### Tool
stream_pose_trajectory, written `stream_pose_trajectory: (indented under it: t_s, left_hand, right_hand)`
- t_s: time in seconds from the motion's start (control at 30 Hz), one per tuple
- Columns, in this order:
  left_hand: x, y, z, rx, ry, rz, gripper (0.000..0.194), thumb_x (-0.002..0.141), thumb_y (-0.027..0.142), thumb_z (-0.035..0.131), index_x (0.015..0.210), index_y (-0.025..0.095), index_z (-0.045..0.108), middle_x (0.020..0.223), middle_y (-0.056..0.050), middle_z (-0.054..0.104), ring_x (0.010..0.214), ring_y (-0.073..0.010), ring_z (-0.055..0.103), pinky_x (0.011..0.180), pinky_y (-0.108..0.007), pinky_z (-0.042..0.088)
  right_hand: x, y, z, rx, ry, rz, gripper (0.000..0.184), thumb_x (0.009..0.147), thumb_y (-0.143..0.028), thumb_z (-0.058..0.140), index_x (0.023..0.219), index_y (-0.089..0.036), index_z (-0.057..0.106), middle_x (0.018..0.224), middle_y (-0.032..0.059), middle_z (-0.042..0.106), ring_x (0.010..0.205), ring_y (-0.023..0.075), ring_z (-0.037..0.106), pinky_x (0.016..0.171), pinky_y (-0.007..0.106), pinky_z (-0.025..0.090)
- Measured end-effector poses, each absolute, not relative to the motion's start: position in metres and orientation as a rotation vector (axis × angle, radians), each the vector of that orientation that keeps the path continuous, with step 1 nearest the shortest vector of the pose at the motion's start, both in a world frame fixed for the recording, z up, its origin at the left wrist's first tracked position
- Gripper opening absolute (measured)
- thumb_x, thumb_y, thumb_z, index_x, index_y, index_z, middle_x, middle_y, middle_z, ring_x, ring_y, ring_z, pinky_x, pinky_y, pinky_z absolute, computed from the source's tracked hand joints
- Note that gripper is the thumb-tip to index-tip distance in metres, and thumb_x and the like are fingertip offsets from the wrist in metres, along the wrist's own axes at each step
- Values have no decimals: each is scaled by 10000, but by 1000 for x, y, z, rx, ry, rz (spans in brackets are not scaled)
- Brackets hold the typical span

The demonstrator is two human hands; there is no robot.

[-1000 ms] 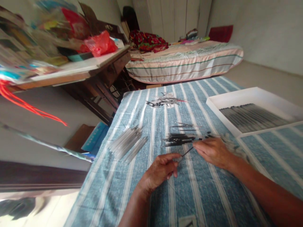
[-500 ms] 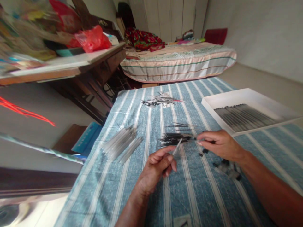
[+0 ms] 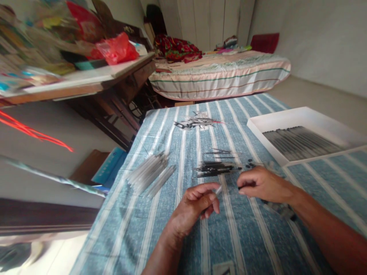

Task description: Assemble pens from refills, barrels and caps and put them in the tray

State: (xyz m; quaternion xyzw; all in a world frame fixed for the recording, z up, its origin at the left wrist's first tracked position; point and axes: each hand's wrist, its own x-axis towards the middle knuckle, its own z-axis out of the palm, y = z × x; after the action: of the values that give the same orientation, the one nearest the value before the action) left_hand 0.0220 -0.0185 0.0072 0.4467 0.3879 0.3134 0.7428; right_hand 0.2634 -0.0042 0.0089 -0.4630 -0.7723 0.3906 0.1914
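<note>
My left hand (image 3: 195,206) pinches a pale, translucent pen tube (image 3: 219,190), whose end sticks out past the fingertips. A short gap away, my right hand (image 3: 265,185) is closed with fingertips pressed on a small black piece (image 3: 240,188), perhaps a pen plug; little of it shows. Beyond the hands lies a bundle of thin black rods (image 3: 215,169) that look like pen refills. Several short black pieces (image 3: 250,165) are scattered behind my right hand. Clear and black caps (image 3: 279,210) lie partly hidden under my right wrist.
Left on the striped cloth (image 3: 129,229) lie clear pen tubes (image 3: 150,172). A white box (image 3: 255,131) at right holds a row of dark-filled pens (image 3: 298,143). Mixed pen parts (image 3: 197,122) lie at the far end. A cluttered desk (image 3: 114,74) stands left, a bed (image 3: 223,78) behind.
My right hand has come nearer from beside the black rods, a small black piece showing at its fingertips. The tube in my left hand shows less of its length. The view has shifted slightly.
</note>
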Motion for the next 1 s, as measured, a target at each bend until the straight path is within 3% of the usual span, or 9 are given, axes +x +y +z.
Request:
stream_pose_trajectory:
  t_s: [0.17, 0.43, 1.0]
  left_hand:
    - [24, -19, 5, 1020, 877, 547, 356, 758, 360, 670, 1044, 149, 677, 598, -22, 643, 444, -64, 430, 432, -194, 272]
    - [25, -21, 3, 1056, 860, 515, 355, 752, 382, 669, 1027, 159, 690, 597, -11, 627, 451, -61, 407, 453, -202, 291]
    - [26, -22, 2, 1098, 877, 479, 291, 774, 324, 645, 1018, 175, 697, 568, 14, 609, 425, -49, 379, 448, -200, 284]
  right_hand:
    - [250, -11, 6, -1108, -1842, 1255, 136, 725, -281, 666, 693, -159, 616, 536, -37, 593, 448, 81, 555, 435, 163, 422]
    - [244, -11, 0, -1050, -1907, 1040, 198, 724, -338, 705, 691, -148, 662, 568, -7, 631, 484, 79, 541, 462, 167, 419]
    - [242, -13, 0, -1066, -1926, 1108, 108, 730, -240, 686, 678, -151, 655, 517, -30, 620, 447, 75, 538, 440, 160, 392]
